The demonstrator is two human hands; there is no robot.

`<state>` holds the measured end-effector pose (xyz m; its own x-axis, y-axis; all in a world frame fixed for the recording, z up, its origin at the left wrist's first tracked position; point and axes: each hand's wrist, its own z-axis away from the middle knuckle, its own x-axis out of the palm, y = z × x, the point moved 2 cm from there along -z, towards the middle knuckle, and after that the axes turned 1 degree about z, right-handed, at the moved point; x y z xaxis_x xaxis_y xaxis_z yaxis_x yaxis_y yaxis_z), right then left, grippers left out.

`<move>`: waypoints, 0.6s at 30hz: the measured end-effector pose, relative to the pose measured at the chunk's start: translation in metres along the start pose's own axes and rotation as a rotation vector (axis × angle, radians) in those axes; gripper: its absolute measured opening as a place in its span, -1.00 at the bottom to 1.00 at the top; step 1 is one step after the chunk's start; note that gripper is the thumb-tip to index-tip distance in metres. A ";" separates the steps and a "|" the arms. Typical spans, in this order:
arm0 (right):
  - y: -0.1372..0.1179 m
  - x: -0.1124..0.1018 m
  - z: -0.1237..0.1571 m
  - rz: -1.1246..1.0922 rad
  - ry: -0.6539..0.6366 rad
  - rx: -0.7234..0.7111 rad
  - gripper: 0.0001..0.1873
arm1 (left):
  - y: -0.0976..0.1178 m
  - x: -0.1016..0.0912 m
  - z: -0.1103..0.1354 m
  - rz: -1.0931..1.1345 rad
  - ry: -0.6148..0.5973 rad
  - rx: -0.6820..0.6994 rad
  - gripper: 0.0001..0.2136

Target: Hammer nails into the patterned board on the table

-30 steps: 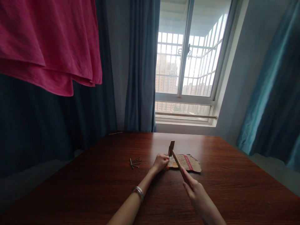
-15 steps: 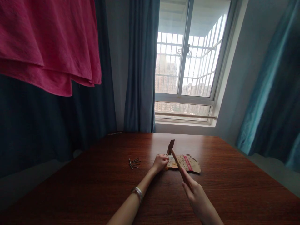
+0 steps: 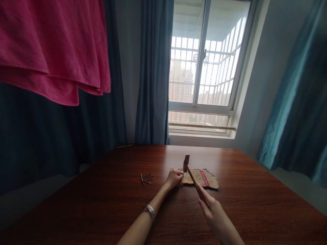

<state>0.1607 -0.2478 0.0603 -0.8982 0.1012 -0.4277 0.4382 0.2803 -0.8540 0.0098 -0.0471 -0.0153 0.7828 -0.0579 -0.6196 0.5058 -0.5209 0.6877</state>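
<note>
- The hammer head dips slightly lower than a moment ago, over the cardboard's left end; probably a light tap, the hammering under way;
- right hand clasps the handle; left hand curls beside the head, its grip unclear.

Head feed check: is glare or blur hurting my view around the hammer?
Head view: the window is partly washed out, with pale glare on the far tabletop; the far-left curtain sinks into shadow; the hammer is distinct, but fine detail at the left hand is too small to read.
</note>
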 end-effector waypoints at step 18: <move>-0.011 0.002 0.002 0.023 0.086 0.008 -0.44 | -0.003 0.002 0.000 0.009 0.001 0.004 -0.78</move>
<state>0.1538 -0.2527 0.0684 -0.8873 0.1889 -0.4208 0.4589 0.2689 -0.8468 0.0099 -0.0456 -0.0182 0.7876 -0.0618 -0.6131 0.4973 -0.5238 0.6916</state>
